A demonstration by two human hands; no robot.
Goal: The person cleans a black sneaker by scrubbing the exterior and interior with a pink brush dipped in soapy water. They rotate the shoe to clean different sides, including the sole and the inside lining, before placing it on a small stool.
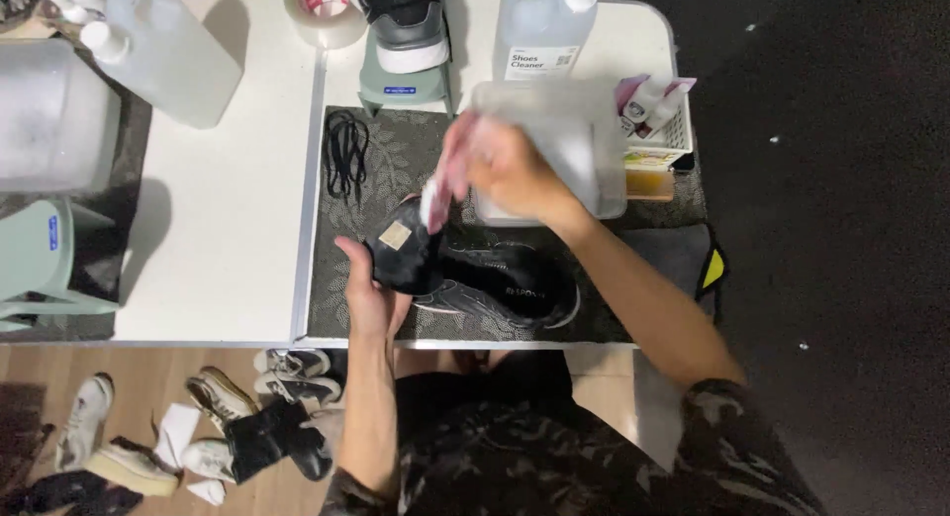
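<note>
My left hand (364,288) holds a black insole (401,251) with a small tan patch, lifted over the grey patterned mat (396,150). My right hand (505,170) is blurred by motion above it and grips a pale brush-like tool (440,189) whose tip meets the insole's upper edge. A black sneaker (500,283) lies on its side on the mat just right of the insole, under my right forearm. Behind my right hand stands a translucent plastic tub (584,140).
Black laces (346,155) lie on the mat's left part. A clear cleaner jug (539,26), tape roll (322,11), a shoe on a green stand (406,41), a white basket (658,115) and large jugs (163,46) crowd the white table. Several shoes (228,417) sit on the floor.
</note>
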